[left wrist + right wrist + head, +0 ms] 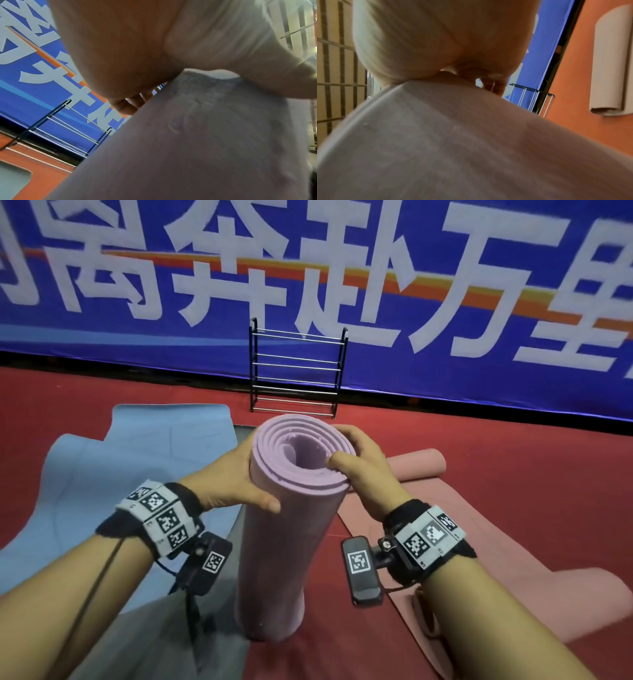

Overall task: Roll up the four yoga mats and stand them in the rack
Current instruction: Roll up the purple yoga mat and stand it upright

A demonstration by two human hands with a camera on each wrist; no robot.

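A rolled lilac yoga mat (pixel 284 542) stands upright on the red floor in front of me, its spiral end facing up. My left hand (pixel 236 484) wraps the roll's left side near the top. My right hand (pixel 363 463) grips the right side, thumb hooked over the rim. The lilac mat (pixel 188 148) fills the left wrist view under my left hand (pixel 130 54), and the same lilac mat (pixel 453 148) fills the right wrist view under my right hand (pixel 436 40). The black wire rack (pixel 298 371) stands against the blue banner, nothing in it.
A light blue mat (pixel 102 474) lies flat on the left, with a grey mat (pixel 164 628) under it. A pink mat (pixel 479 542) lies on the right, its far end rolled (pixel 418 463). Red floor (pixel 513 467) runs up to the blue banner wall (pixel 445 302).
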